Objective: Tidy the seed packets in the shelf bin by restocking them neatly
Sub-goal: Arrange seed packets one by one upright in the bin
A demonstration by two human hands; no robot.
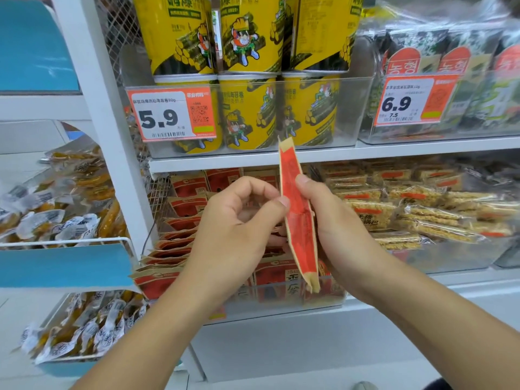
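A red and tan seed packet (298, 218) stands on edge in front of the shelf, seen almost side-on. My right hand (334, 229) grips it from the right, thumb on its near face. My left hand (239, 229) pinches its left edge between thumb and curled fingers. Behind and below both hands lies the clear shelf bin (281, 304) holding several more red seed packets (180, 240), some lying flat in a leaning stack at the left, others standing upright at the front.
Yellow seaweed-roll tubs (247, 111) fill the shelf above, behind a 5.9 price tag (171, 114). Rice-cracker bars (422, 209) sit in the bin to the right. Wire baskets of small snack packs (56, 209) hang at the left. A white upright post (112, 130) divides them.
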